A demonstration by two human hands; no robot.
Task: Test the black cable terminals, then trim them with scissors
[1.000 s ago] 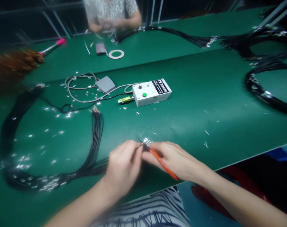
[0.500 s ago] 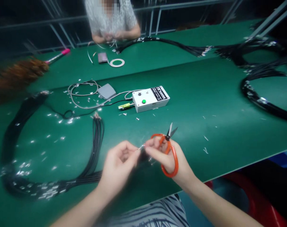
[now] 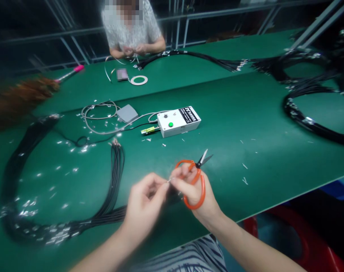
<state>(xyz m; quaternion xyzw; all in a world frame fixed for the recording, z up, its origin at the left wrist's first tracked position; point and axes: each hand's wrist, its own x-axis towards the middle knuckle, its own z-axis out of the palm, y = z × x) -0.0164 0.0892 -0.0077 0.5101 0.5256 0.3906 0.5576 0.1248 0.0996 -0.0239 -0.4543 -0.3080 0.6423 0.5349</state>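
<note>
My left hand (image 3: 146,198) is closed in a pinch on the thin, pale end of a wire (image 3: 169,181). The tips of my right hand (image 3: 202,196) meet it there, thumb and finger pressed together at the same wire end. Looped over that hand are orange-handled scissors (image 3: 199,165), their blades apart and pointing up and away. A bundle of black cables (image 3: 106,216) runs from the left and passes behind my left wrist. Its fanned-out ends (image 3: 115,145) curve upward on the green table.
A white control box (image 3: 177,122) with a green button stands ahead, beside a grey pedal (image 3: 127,113). Black cable coils (image 3: 305,121) lie at the right. Beyond sit a tape roll (image 3: 139,80) and a co-worker (image 3: 134,34). A brush (image 3: 27,92) lies far left; scraps (image 3: 245,180) are scattered about.
My right hand and the scissors have shifted slightly left, closer to my left fingertips. Both hands stay pinched at the wire end. The whole view has tilted a little.
</note>
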